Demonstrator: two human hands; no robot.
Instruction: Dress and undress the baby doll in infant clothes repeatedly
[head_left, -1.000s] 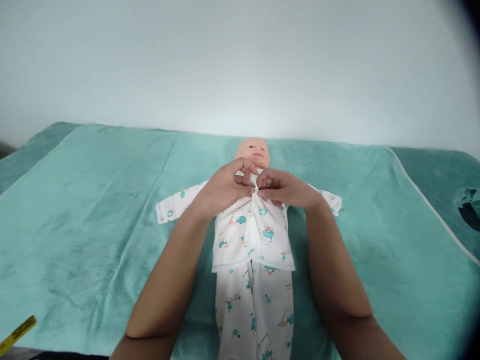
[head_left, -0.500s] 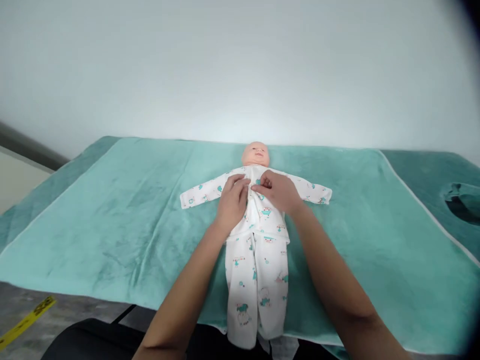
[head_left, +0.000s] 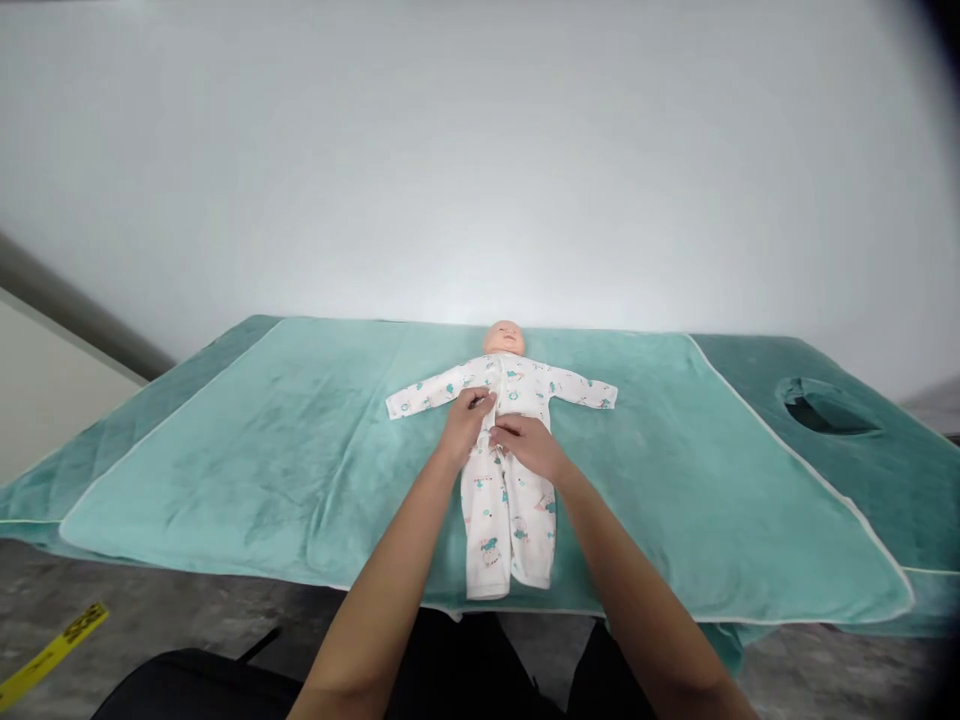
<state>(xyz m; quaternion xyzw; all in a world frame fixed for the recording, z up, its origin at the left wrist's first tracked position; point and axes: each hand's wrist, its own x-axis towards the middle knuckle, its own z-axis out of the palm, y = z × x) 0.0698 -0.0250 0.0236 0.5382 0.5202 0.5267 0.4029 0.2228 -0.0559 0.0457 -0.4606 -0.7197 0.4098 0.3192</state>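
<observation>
A baby doll [head_left: 506,338] lies on its back, arms spread wide, on a green bed cover. It is dressed in a white printed baby shirt [head_left: 525,383] and matching white trousers [head_left: 491,540]. My left hand [head_left: 466,422] is on the shirt's front opening at chest height, its fingers curled and pinching the cloth edge. Slightly lower, my right hand [head_left: 527,445] pinches the shirt front near the hem with thumb and forefinger. The hands are close together, and they cover part of the shirt's lower front.
The green cover [head_left: 247,450] spreads over a bed with a face hole [head_left: 829,408] at the right. A pale wall [head_left: 480,160] stands behind. Yellow tape [head_left: 56,650] marks the floor at lower left, near a black object [head_left: 187,690].
Both hands have moved down the shirt front from the upper chest, the right one further, to near the hem. My view has drawn back, so the doll appears smaller.
</observation>
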